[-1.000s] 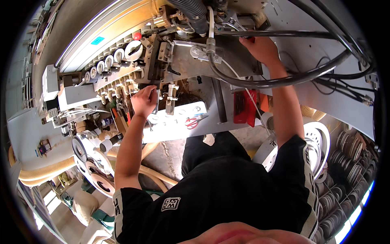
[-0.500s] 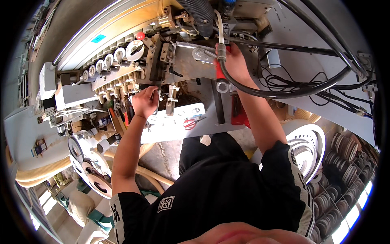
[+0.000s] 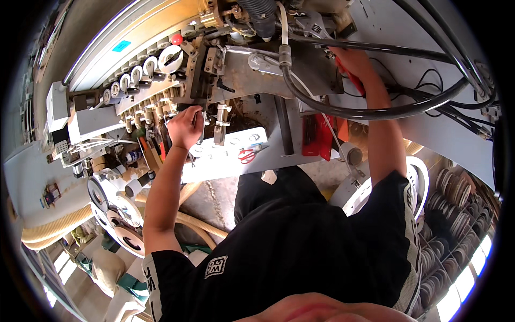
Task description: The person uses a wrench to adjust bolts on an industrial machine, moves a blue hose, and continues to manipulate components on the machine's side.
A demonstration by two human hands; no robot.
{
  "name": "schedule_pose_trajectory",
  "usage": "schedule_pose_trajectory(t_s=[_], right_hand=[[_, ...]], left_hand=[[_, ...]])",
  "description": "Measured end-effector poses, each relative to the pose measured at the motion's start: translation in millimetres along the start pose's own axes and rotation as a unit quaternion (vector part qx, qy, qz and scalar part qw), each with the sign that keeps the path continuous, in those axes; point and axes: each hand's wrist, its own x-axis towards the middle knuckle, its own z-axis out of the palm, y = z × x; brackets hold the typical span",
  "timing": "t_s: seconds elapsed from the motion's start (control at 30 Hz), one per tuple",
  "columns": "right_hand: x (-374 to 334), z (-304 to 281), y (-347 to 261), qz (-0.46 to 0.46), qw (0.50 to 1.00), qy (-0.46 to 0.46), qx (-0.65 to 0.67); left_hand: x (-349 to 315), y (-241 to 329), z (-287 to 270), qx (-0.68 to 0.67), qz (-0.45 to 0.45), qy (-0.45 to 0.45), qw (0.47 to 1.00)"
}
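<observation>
My right hand (image 3: 355, 63) is closed around the red handle of an adjustable wrench (image 3: 316, 26). The wrench's steel head points away from me, near the metal parts at the back right of the machine. Whether its jaws touch a nut cannot be seen. My left hand (image 3: 185, 127) is curled into a fist at the front edge of the machine, beside a small metal clamp block (image 3: 222, 124). What its fingers grip, if anything, is hidden. A flat metal plate (image 3: 252, 80) of the machine lies between the two hands.
A thick black hose (image 3: 343, 111) loops across the right side, over my right forearm. Red-handled scissors (image 3: 248, 155) and small rings lie on a white board (image 3: 214, 170) nearer me. A red tool case (image 3: 324, 138) hangs below the plate. White rollers (image 3: 170, 59) line the far left.
My right hand has moved right and slightly away with the wrench, from beside the hose fitting to the back right. The left hand stays by the clamp block. The view has shifted slightly.
</observation>
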Motion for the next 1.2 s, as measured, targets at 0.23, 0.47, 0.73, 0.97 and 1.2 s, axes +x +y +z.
schedule_pose_trajectory(t_s=[0.23, 0.47, 0.73, 0.97, 1.2], right_hand=[[46, -24, -21, -0.040, 0.995, -0.059, -0.072], [51, -15, -31, -0.081, 0.980, -0.010, -0.184], [39, 147, -11, -0.034, 0.917, 0.020, 0.397], [-52, 69, -49, 0.088, 0.932, -0.029, 0.350], [-11, 18, -10, 0.104, 0.985, -0.022, 0.137]], left_hand=[[1, 2, -1, 0.012, -0.009, -0.008, 1.000], [0, -1, 0, -0.001, -0.020, -0.012, 1.000], [6, -2, 0, -0.004, -0.004, -0.019, 1.000], [1, -3, 0, -0.003, -0.014, -0.013, 1.000], [3, -2, 1, -0.008, -0.001, -0.005, 1.000]])
